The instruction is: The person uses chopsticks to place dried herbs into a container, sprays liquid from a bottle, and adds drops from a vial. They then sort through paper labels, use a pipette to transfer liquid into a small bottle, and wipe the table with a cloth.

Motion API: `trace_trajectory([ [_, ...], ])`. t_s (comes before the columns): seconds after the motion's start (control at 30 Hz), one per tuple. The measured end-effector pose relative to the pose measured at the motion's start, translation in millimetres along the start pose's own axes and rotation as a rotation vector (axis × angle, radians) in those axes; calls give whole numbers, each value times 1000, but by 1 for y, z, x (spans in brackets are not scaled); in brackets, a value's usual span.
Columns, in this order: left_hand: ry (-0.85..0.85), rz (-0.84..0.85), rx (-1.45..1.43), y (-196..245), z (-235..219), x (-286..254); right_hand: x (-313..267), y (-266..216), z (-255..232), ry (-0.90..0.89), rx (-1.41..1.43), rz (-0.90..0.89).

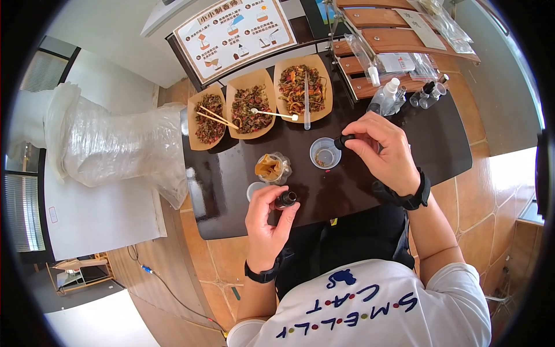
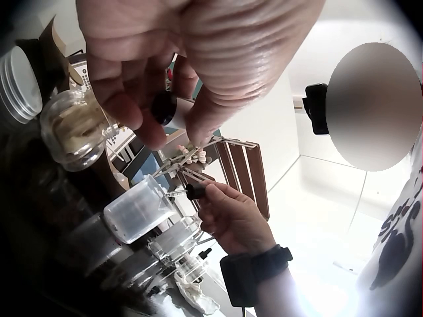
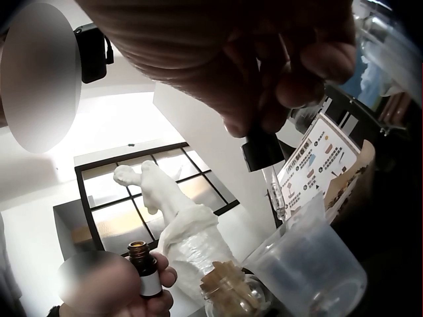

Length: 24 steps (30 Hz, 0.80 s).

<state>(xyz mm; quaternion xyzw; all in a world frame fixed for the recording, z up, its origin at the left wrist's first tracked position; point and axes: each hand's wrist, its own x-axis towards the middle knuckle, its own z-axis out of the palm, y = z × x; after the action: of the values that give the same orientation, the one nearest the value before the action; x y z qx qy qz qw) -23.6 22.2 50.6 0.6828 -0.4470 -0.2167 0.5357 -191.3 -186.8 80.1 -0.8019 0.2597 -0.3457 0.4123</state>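
My left hand [image 1: 267, 224] holds a small brown glass bottle [image 3: 149, 276] with a white label, upright and uncapped. My right hand [image 1: 383, 147] pinches the black top of a glass dropper [image 3: 262, 153]. The dropper's tip points down at the rim of a clear plastic measuring cup [image 3: 320, 267]. A little brown matter shows at the bottom of that cup in the head view. Between the hands, toward the trays, stands a clear jar [image 1: 284, 168] with folded brown paper in it. A pale round lid [image 1: 252, 191] lies beside the left hand.
Three paper trays of dried plant mix [image 1: 250, 130] line the table's back, with wooden sticks, a white spoon and a clear pipette [image 1: 307, 104] across them. Several small bottles [image 1: 391, 92] stand at the right by a slatted wooden rack [image 1: 399, 41]. An instruction sheet [image 1: 234, 37] stands behind.
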Motion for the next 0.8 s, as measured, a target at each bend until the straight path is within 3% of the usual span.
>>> trace_trajectory([
  [0.17, -8, -2, -26, -3, 3, 0, -1, 3, 0, -20, -10, 13],
  [0.23, -31, -11, -43, -4, 5, 0, -1, 13, 1, -43, -29, -105],
  [0.37, -45, -38, -97, -6, 12, 5, -3, 6, -1, -48, -30, -106],
  [0.43, -59, -34, -56, -8, 14, 7, -5, -5, -1, -67, 222, 20],
  [0.67, -77, -41, -61, -2, 19, 11, -10, -20, -2, -178, 291, -36],
  [0.8, -42, 41, -37, -3, 23, 11, -13, -20, 4, -230, 289, -44],
])
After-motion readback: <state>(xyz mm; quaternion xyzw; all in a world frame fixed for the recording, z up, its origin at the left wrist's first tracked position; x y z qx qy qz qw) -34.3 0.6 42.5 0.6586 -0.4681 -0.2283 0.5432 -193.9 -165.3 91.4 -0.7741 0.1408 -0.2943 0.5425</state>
